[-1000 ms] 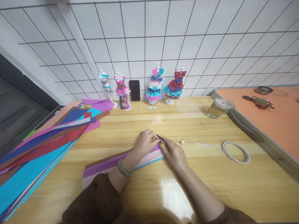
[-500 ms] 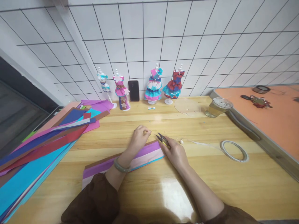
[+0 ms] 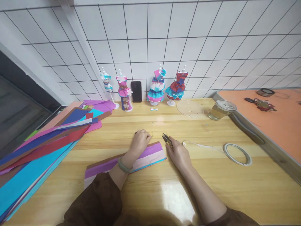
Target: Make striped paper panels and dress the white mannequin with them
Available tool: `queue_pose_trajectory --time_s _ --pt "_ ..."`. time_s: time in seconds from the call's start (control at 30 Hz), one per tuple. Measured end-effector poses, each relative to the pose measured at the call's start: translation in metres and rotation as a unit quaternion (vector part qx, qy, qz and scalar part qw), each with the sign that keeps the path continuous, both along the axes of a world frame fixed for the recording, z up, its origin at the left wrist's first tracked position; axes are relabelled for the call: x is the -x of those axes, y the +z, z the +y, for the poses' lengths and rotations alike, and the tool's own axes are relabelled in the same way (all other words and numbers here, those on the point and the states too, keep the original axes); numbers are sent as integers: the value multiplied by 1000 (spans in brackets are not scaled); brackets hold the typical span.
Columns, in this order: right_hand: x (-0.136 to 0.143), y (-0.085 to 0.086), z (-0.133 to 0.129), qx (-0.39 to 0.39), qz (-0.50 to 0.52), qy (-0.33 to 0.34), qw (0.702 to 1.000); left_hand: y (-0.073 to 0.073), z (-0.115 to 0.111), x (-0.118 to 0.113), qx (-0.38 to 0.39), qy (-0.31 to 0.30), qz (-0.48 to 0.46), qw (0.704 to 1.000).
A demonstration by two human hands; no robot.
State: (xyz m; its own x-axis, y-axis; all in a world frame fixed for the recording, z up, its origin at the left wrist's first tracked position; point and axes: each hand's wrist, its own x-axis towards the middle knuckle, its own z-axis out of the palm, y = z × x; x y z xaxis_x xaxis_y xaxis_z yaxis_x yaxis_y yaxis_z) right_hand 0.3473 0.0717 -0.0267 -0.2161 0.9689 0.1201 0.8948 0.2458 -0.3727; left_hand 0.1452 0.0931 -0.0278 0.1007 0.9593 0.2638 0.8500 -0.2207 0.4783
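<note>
My left hand (image 3: 140, 142) is closed in a pinch just above the table; what its fingertips hold, if anything, is too small to name. Its wrist, with a green bangle (image 3: 124, 165), crosses over a layered strip (image 3: 150, 158) in purple, pale pink, blue and brown, which lies flat on the wood. My right hand (image 3: 180, 153) is wrapped round small black-bladed thread snips (image 3: 167, 140). The blades are slightly apart and point toward my left hand, with a gap between. Beside my right fingers a tape end trails toward a roll of white tape (image 3: 248, 159).
Coloured sheets and strips (image 3: 44, 157) pile up on the left. Several small dressed mannequins (image 3: 157, 86) stand along the tiled wall with a phone (image 3: 136, 91) among them. A lidded cup (image 3: 221, 110) is at the back right, near a raised orange surface (image 3: 282, 131) holding keys (image 3: 263, 105).
The snips in my right hand have drawn slightly right, farther from my left fingertips and off the strip's corner. The whole view has shifted a little.
</note>
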Motion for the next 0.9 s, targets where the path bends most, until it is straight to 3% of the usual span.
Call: queue_pose_trajectory --time_s 0.3,0.43,0.63,0.9 --pt "4 7 -2 34 -18 -10 999 -3 -4 -9 -7 -6 87 996" --pt "3 7 -2 38 -13 -8 999 7 1 4 5 -22 33 999" --pt "3 6 -2 41 -11 -6 999 23 5 29 88 13 -6 996" --pt "2 4 -2 25 -18 -4 1000 13 1 16 117 18 65 991"
